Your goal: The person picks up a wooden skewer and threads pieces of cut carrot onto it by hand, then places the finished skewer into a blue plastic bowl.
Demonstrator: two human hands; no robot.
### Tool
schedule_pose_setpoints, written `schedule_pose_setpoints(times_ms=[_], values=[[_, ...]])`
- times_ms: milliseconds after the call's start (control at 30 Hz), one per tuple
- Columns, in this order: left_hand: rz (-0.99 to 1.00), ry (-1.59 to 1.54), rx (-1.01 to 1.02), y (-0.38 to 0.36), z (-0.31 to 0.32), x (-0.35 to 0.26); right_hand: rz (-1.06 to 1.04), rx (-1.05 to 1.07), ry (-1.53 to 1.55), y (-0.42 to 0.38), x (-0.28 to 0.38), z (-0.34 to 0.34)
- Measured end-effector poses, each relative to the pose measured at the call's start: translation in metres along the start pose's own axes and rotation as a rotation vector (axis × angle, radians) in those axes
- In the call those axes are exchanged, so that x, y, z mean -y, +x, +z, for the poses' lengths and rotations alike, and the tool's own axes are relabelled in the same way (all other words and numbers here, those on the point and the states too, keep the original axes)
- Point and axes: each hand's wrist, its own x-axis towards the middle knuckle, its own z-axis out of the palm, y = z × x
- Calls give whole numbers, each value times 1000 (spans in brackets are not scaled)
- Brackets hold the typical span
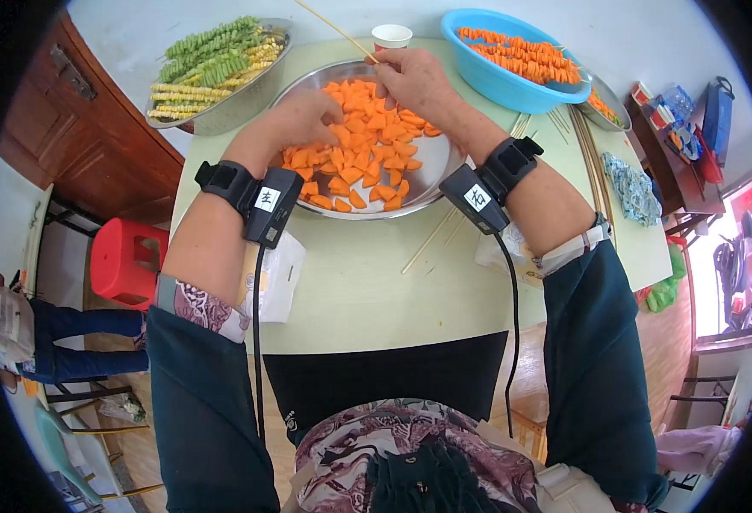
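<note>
A wide metal basin [367, 211] holds a heap of cut orange carrot pieces [360, 141]. My left hand [303, 121] reaches over its left side, fingers curled down against the pieces; whatever lies between the fingertips is hidden. At the far rim, my right hand [414, 83] is closed around a thin bamboo skewer [335, 29], which slants up and away to the left. No piece shows on the visible length of the skewer. Both wrists wear black straps with small boxes.
A metal bowl [256, 96] of green and yellow skewers stands back left. Back right are a blue basin [513, 90] of carrot skewers and a smaller metal dish [619, 120]. A paper cup [392, 36], loose skewers [427, 244] and a cloth [631, 188] lie about; a red stool [123, 261] stands left.
</note>
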Motion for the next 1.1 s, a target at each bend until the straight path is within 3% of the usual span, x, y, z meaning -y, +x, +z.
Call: schedule_pose_setpoints(times_ms=[67, 200, 267, 367, 567, 800, 1100], values=[[-243, -259, 46, -2, -10, -9, -4, 4, -4, -1, 1, -1], [-296, -371, 67, 0, -12, 1, -11, 25, -12, -2, 4, -2], [-374, -545, -65, -2, -16, -3, -6, 24, -4, -3, 7, -2], [-377, -724, -182, -2, -18, -4, -25, 23, 4, -4, 8, -1], [-367, -1027, -193, -4, -20, -3, 8, 56, -57, -4, 9, 0], [-394, -1141, -244, -4, -26, 3, 3, 103, -12, -9, 16, -1], [-309, -1399, -611, -10, -37, 14, -59, 137, 56, -14, 27, 0]])
